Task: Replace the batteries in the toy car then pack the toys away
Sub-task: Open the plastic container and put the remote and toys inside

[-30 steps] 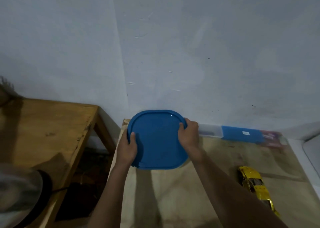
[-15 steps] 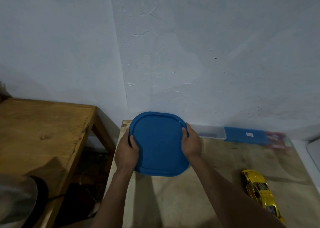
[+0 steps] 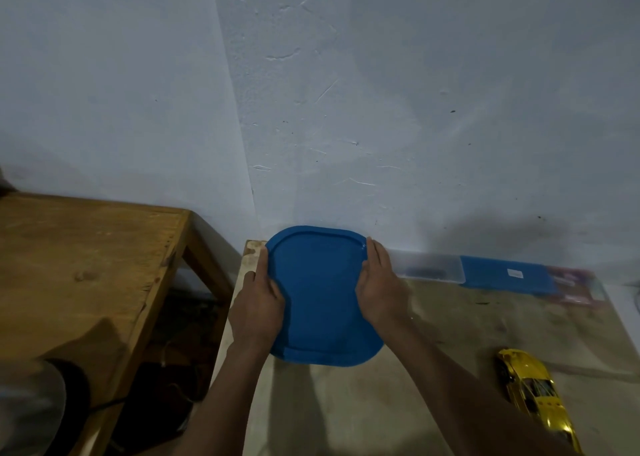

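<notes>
We see a scuffed, pale wall folding into a corner, a brown wooden side table left of our worn bench, all dimly lit

- lid: plain deep blue
- toy car: glossy yellow
- tabletop: pale beige, dark smudges
- side table: orange-brown wood grain
- wall: bluish white
</notes>
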`<state>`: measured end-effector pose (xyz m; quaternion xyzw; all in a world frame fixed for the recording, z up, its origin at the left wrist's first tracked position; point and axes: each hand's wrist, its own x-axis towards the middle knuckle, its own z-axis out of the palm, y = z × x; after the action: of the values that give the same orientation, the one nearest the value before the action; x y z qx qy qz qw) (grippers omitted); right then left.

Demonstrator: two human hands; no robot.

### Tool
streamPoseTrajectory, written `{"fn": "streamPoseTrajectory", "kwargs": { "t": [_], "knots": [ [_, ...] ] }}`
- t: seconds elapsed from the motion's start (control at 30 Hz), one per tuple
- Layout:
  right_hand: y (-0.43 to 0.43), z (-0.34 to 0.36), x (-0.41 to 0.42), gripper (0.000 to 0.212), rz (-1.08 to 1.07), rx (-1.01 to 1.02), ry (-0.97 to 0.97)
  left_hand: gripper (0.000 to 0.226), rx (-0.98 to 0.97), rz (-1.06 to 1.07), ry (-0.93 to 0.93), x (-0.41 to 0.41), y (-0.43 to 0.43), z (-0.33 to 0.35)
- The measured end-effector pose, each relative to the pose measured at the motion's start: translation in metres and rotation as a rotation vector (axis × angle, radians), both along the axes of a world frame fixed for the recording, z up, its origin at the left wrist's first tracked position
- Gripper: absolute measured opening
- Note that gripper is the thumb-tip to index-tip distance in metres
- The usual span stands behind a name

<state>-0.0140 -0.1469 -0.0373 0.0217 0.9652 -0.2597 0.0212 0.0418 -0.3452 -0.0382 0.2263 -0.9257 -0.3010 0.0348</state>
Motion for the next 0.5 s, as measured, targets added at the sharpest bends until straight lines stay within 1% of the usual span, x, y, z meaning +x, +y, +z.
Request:
{"fn": "streamPoseTrajectory", "kwargs": {
  "t": [0.1,0.17,0.2,0.27,0.4,0.5],
  "knots": [
    [-0.001,0.002,0.006,0.049,-0.083,-0.149,0.063,0.056,-0.029,0.018,0.026,0.001,0.003,-0.001],
    [0.0,0.003,0.009,0.045,-0.117,-0.197,0.133,0.057,-0.054,-0.005,0.033,0.002,0.003,-0.004],
    [0.001,0.003,0.009,0.044,-0.125,-0.196,0.143,0.057,-0.065,-0.015,0.029,0.002,0.002,-0.003],
    [0.001,0.003,0.008,0.044,-0.142,-0.185,0.097,0.057,-0.063,-0.013,0.023,0.001,0.001,-0.002],
    [0.0,0.004,0.007,0.047,-0.089,-0.005,0.086,0.055,-0.032,-0.017,0.035,0.001,0.0,-0.001],
    [-0.002,0.012,0.007,0.048,-0.081,0.024,0.05,0.052,-0.028,-0.01,0.062,0.0,0.001,0.0]
  ]
}}
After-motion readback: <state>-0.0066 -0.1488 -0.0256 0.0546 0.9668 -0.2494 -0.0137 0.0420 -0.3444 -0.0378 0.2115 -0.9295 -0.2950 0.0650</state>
